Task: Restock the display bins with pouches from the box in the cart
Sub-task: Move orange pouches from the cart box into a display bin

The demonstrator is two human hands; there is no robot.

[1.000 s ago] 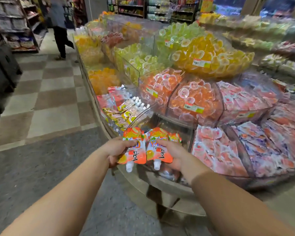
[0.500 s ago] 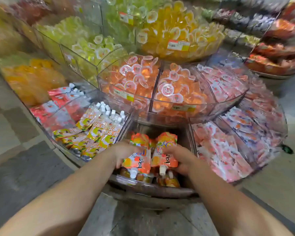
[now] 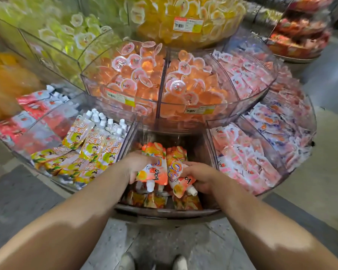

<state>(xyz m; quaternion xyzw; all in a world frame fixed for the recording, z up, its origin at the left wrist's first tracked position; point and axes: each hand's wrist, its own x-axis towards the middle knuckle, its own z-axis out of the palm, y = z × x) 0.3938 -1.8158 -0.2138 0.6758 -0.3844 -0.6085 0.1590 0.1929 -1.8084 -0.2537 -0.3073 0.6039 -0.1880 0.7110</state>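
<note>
We are gripping orange pouches, left hand (image 3: 138,166) and right hand (image 3: 201,175) fingers curling round one each (image 3: 154,165) (image 3: 177,173), over the bin (image 3: 164,210).

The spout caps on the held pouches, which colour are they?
White, seen in the head view: caps on the orange pouches.

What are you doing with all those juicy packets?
A person is filling a sweets display. The left hand grips one orange spouted pouch and the right hand grips another, both held spout-down over the lower middle bin. A few of the same pouches already lie in it.
</note>
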